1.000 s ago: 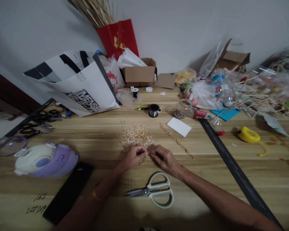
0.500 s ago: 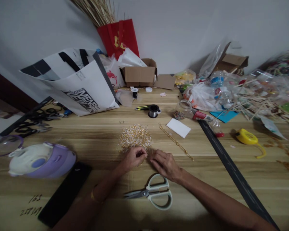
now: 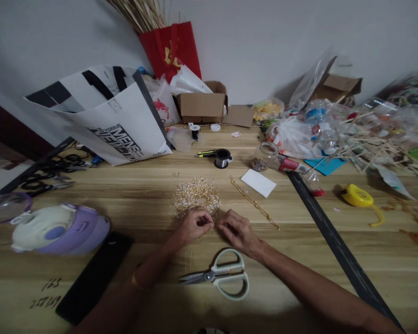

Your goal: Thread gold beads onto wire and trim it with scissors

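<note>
A gold and clear beaded wire ornament [image 3: 195,195] lies on the wooden table [image 3: 125,195]. My left hand [image 3: 194,225] is curled in a pinch at the ornament's near edge. My right hand [image 3: 239,232] sits just beside it, fingers bent and pinched toward the same spot. Both seem to grip a fine bit of the ornament's wire, too small to make out clearly. White-handled scissors [image 3: 220,276] lie shut just below my hands. A thin gold chain [image 3: 254,203] stretches to the right of the ornament.
A purple and white pot [image 3: 61,228], a black phone [image 3: 94,277], a white shopping bag [image 3: 104,116], wire spools [image 3: 222,158], a bead jar [image 3: 263,157], a white card [image 3: 258,183], a long black ruler [image 3: 334,241], a yellow tape measure [image 3: 357,195]. Bags and sticks are piled at the right.
My hands keep their pinch at the ornament's near edge, shifting only slightly. The view has drifted a little.
</note>
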Tool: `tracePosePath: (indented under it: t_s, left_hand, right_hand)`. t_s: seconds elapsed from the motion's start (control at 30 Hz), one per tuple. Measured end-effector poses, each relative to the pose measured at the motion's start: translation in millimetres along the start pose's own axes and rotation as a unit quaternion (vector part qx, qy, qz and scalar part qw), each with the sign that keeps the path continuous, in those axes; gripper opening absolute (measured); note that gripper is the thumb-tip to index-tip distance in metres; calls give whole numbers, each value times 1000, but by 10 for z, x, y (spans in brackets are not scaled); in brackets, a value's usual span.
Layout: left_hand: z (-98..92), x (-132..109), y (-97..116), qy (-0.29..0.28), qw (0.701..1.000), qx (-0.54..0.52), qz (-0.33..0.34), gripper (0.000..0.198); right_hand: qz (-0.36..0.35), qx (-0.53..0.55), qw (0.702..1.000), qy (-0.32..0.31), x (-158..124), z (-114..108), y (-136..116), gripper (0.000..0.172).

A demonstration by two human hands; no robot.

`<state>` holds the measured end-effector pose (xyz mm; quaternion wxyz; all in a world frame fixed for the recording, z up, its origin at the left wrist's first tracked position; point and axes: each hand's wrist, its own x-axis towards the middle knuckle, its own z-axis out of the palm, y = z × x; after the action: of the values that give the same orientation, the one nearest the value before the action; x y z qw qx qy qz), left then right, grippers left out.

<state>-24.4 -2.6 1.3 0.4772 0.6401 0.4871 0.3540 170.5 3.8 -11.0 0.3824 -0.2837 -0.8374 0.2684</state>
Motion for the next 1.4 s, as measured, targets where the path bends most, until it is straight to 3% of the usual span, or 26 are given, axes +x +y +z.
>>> tracePosePath:
  t_s: [0.23,0.63,0.83,1.2,1.4]
  left_hand:
    - [-1,2,22,-7,994,-100,-37,15]
    - [-2,33,7,44,990,-128,-42,17]
    - [2,36,3,45,985,-160,-44,23]
    - [2,30,47,26,971,-208,-117,30]
    - [16,15,61,22,974,-193,-118,30]
  right_hand:
    - [14,5,1000,5,-9,7,12,12]
    - [4,12,1000,6,3,5,7,11]
    - [3,6,1000,7,-3,17,18,11]
    - [-7,-5,1000,9,-1,23,32,13]
    - [-6,-5,1000,12,0,28,31,11]
